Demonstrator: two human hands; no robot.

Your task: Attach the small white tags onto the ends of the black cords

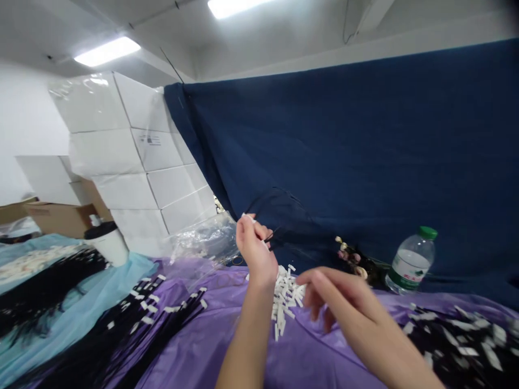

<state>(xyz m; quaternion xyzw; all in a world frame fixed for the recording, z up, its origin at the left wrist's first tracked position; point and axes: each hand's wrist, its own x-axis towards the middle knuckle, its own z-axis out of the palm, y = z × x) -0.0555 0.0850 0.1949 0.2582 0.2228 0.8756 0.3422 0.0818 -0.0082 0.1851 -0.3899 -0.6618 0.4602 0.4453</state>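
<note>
My left hand (257, 243) is raised in the middle with its fingers curled closed. It grips thin black cord (271, 236), which loops up and right against the dark blue cloth, and small white pieces show at its fingers. My right hand (344, 297) hangs palm down, just right of a pile of small white pieces (284, 302). Its fingers are bent and slightly apart, a little blurred, with nothing visible in them. On the left of the purple cover (211, 335) lie bundles of black cords (162, 335) with white pieces on their ends.
More black cords with white ends (466, 335) lie at the right. A water bottle (411, 262) with a green cap stands beside some flowers (352, 259). A blue cloth (344, 151) hangs behind. Stacked white boxes (117, 156) and a white cup (108, 243) stand left.
</note>
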